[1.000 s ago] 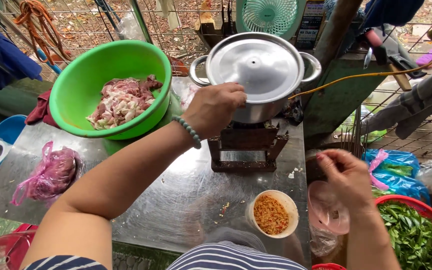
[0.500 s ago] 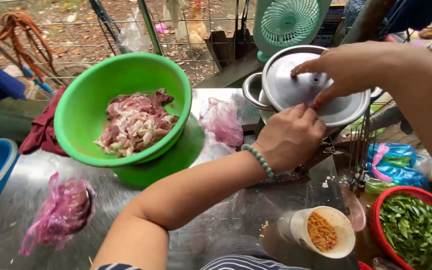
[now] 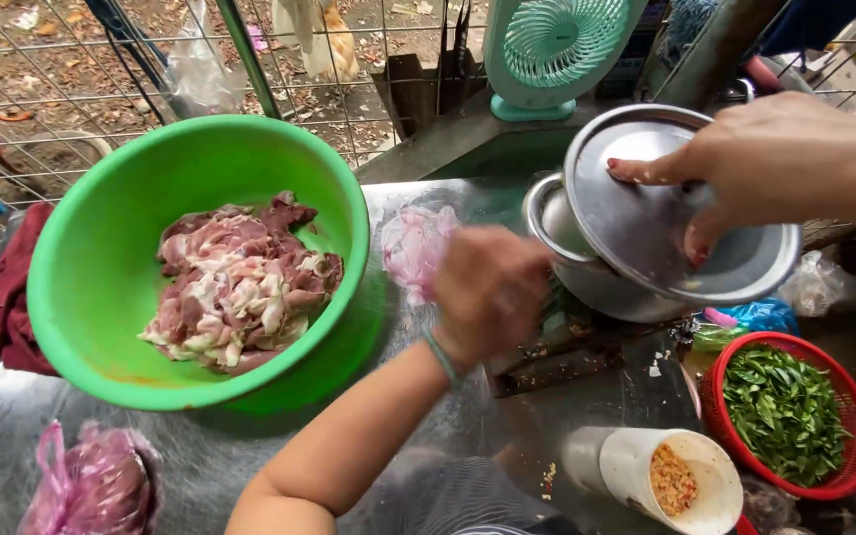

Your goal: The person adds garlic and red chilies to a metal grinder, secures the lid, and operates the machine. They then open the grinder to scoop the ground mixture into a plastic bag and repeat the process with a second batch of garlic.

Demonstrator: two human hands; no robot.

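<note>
At a steel table [image 3: 279, 446], the right hand [image 3: 765, 163] grips the lid [image 3: 646, 233] — tilted, its near edge low, half off the pot [image 3: 572, 263] on the far right. The left hand [image 3: 487, 292], blurred, sits just left of the pot; its grip cannot be told — the green bowl [image 3: 101, 287] of meat lies farther left.

Green bowl [image 3: 101, 297] of raw meat fills table's [image 3: 606, 396] left half, blocks that side. Pink bag [image 3: 86, 490] at near left corner. Second pink bag [image 3: 413, 248] in gap between bowl and pot [image 3: 587, 277]. Left hand [image 3: 487, 292] in front of pot; right hand [image 3: 765, 159] on tilted lid [image 3: 646, 228] above it. White cup [image 3: 671, 476] at near right edge. Bare strip between pot stand and cup.
</note>
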